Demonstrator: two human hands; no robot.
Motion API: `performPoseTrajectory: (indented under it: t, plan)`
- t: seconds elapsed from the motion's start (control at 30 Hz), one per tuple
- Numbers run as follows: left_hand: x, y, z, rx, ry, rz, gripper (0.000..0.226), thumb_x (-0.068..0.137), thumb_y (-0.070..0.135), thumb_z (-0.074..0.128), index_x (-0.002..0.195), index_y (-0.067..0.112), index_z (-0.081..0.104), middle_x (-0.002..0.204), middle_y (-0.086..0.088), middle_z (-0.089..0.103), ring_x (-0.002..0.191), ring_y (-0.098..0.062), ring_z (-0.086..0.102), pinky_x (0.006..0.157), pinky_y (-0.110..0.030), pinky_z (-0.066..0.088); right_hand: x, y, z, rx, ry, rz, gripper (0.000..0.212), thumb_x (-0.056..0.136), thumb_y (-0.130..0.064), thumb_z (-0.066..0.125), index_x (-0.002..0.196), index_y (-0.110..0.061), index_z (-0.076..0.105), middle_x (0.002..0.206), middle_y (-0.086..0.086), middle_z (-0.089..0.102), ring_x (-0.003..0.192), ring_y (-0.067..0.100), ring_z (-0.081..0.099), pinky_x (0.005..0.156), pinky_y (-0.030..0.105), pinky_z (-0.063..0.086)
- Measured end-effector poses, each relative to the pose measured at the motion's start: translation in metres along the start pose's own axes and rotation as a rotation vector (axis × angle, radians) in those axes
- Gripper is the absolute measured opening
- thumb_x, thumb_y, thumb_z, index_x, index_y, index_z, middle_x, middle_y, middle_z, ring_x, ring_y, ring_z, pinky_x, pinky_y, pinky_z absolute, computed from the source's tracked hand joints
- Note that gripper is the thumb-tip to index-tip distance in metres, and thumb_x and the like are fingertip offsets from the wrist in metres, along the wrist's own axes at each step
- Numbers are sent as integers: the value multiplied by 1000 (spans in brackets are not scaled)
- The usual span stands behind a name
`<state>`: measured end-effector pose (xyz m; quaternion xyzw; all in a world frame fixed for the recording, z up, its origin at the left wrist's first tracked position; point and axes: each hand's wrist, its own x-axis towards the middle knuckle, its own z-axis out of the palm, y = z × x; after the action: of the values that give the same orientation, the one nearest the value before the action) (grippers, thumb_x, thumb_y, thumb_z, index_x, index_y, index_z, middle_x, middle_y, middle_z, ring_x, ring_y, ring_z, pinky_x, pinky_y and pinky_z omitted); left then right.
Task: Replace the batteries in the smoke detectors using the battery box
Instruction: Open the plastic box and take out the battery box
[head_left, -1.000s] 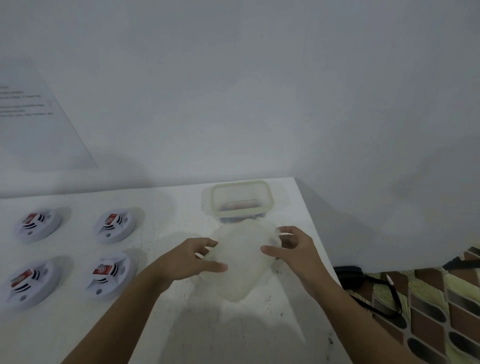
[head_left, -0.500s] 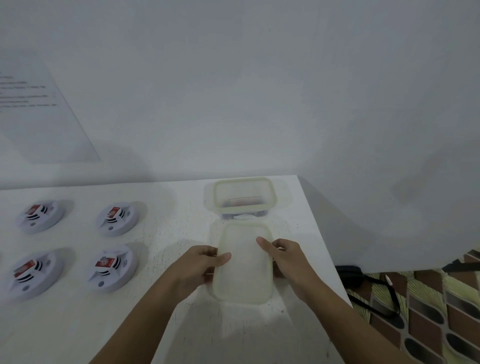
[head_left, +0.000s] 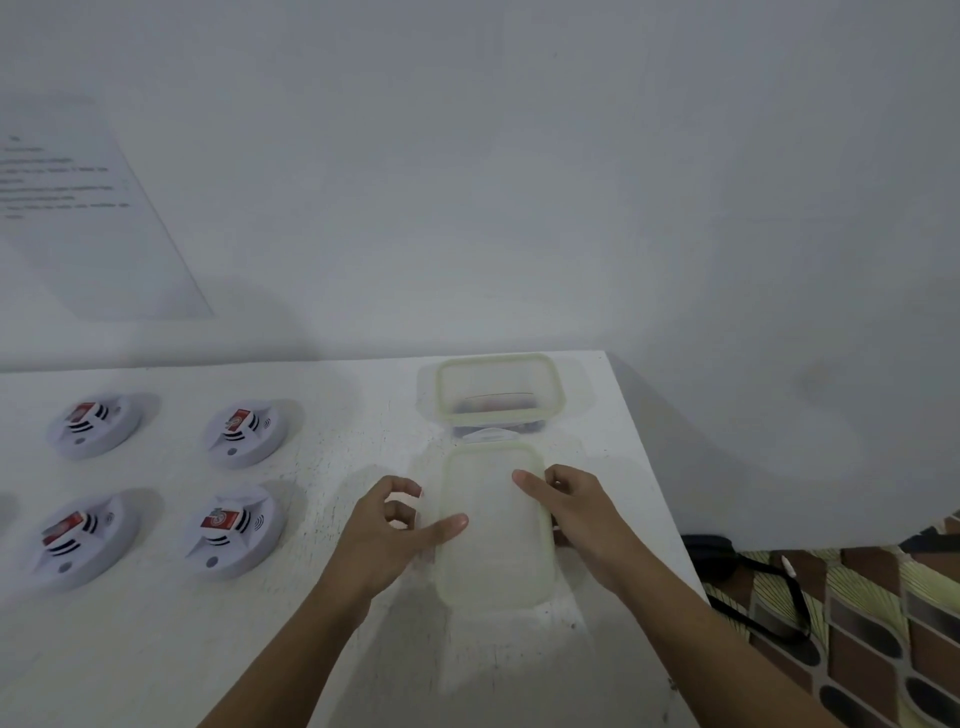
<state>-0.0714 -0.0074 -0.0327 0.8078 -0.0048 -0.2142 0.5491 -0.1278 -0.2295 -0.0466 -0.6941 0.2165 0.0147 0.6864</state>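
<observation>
On the white table (head_left: 156, 649), the open battery box (head_left: 496, 359) is set at the far right corner, its lid (head_left: 493, 545) laid flat just in front. Four smoke detectors (head_left: 231, 525) are ranged at the left. The lid's long edges are pinched by the left hand (head_left: 384, 535) and right hand (head_left: 582, 514), thumbs on top. It is judged light, bendy, slick; best held by its rim.

A single wide camera sits on the person's head, close over the white table (head_left: 337, 415), facing forward and down toward the wall (head_left: 519, 182).
</observation>
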Motion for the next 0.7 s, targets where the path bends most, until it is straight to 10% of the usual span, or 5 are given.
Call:
performPoseTrajectory:
  t: [0.53,0.7]
  plan:
    - [9,14,10,76,-116,79,37,74,34,86,102,22,66,102,15,70,96,-5,66,61,-15,54,4,6,-1,134,118,-44,45,86,-29,78,60,-22,42,81,8,63,84,27,64,68,35,55]
    - [15,13,4,113,-144,64,41,71,42,87,102,23,68,105,5,73,95,-13,70,80,-33,61,-1,8,-2,20,179,-94,46,83,-35,79,70,-10,43,81,14,59,79,26,61,63,27,51]
